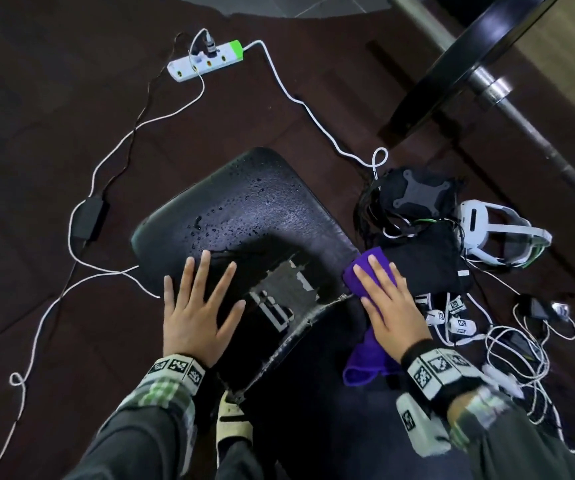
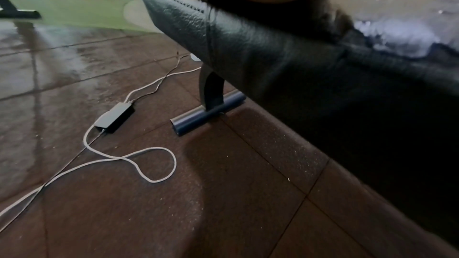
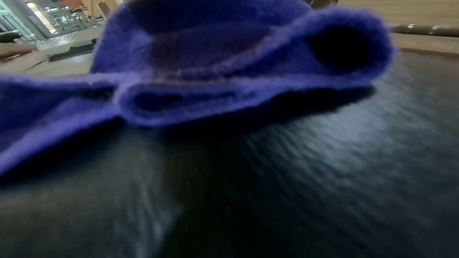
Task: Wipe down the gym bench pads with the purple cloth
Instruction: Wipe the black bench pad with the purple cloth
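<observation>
The left hand [image 1: 194, 315] lies flat on the near left part of the bench [image 1: 244, 216], palm down, with the fingers straight and spread, pointing away from the person. It holds nothing. The right hand [image 1: 388, 306] is also flat, with straight fingers close together, and it presses the purple cloth [image 1: 365, 362] down at the right edge of the bench. The fingers do not curl round the cloth; they only lie on top of it. Both wrists carry bands with black and white markers.

The purple cloth is soft and fuzzy, and it is crumpled into loose folds. In the right wrist view one fold [image 3: 347, 50] stands open like a small tube. The long axis of the cloth runs from the person forward, along the right hand. One end shows beyond the fingertips, and the other end hangs out under the wrist.

The bench pad is black and leather-like, with many water drops on its far half. Near the middle the cover is torn [image 1: 279, 296] and a grey layer shows there. The long axis of the bench runs from the person forward and a little to the left.

On the dark floor to the right of the bench lie a white headset [image 1: 497, 233] and tangled cables.
</observation>
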`<state>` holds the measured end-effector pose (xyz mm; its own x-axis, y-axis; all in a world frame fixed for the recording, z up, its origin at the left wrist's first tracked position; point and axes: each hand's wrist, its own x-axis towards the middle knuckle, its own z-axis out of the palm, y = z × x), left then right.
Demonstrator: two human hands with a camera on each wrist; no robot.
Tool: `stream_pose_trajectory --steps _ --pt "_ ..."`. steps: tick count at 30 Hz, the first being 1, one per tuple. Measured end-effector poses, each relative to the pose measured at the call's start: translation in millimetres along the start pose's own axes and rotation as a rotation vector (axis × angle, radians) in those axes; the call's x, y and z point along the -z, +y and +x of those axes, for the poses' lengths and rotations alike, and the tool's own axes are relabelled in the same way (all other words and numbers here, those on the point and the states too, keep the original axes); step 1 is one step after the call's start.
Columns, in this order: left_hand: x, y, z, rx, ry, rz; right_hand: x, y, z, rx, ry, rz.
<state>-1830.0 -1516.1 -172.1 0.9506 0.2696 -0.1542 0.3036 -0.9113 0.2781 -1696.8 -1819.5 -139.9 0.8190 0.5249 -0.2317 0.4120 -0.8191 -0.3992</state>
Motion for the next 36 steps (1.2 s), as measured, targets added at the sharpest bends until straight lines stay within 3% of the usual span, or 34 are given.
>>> stream_pose_trajectory --steps 7,9,11,14,19,25,27,31,36 --pt "-5 2 -1 0.019 0.056 -0.019 -3 -38 74 -0.079 -0.046 -0.125" --pt "-5 1 -2 0.014 0.057 -0.016 -6 -63 72 0.053 -0.052 -0.253" --pt "-5 1 -1 0.019 0.063 -0.016 -15 -74 53 0.296 -0.081 -0.399" --pt "-4 3 0 0.023 0.071 -0.021 -23 -60 19 0.487 -0.103 -0.396" --pt "-4 3 0 0.021 0.067 -0.024 -9 -19 -5 0.344 -0.082 -0.233" --pt "-4 3 -1 0.02 0.07 -0.017 1 -38 54 0.022 0.003 -0.138" --pt "-4 2 -1 0.022 0.071 -0.015 -4 -58 68 0.063 0.005 -0.212" --pt "-4 2 -1 0.021 0.07 -0.015 -26 -79 49 0.383 -0.053 -0.404" --pt "-4 3 0 0.018 0.06 -0.008 -25 -44 -4 0.431 -0.119 -0.383"
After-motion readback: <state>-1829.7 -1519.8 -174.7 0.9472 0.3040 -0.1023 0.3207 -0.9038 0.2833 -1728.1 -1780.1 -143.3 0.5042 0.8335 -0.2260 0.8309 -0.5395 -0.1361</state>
